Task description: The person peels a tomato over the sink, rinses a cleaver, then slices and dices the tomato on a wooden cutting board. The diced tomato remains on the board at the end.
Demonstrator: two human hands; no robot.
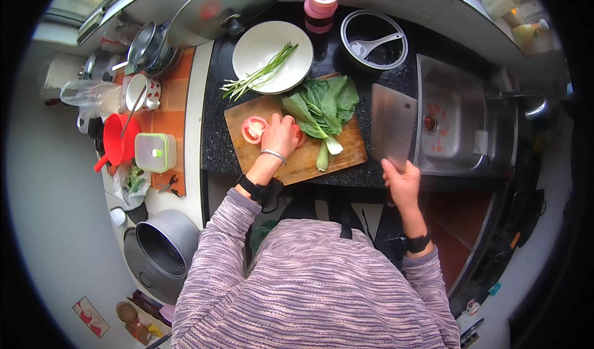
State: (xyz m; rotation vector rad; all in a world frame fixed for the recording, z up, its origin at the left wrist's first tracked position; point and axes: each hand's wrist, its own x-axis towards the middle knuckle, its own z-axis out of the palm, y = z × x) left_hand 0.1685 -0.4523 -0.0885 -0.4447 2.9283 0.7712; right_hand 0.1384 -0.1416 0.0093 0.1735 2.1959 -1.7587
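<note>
On the wooden cutting board [351, 150], my left hand [280, 135] grips a cut tomato piece [299, 136], which its fingers partly cover. A tomato half [254, 130] lies cut face up just left of those fingers. Leafy greens [320, 105] with pale stalks rest on the board's right side. My right hand [403, 182] holds a cleaver [394, 121] by its handle, blade pointing away from me. The slightly blurred blade is off the board, between it and the sink. Scallions [267, 73] lie across the rim of a white bowl [297, 73] behind the board.
At right is a steel sink [457, 149] with red scraps around its drain. A pot with a white spoon [371, 46] and a pink bottle [321, 8] stand behind. A large lid [204, 19] leans back left. Left are a red pan [119, 138], lidded container [155, 152] and scissors [171, 185].
</note>
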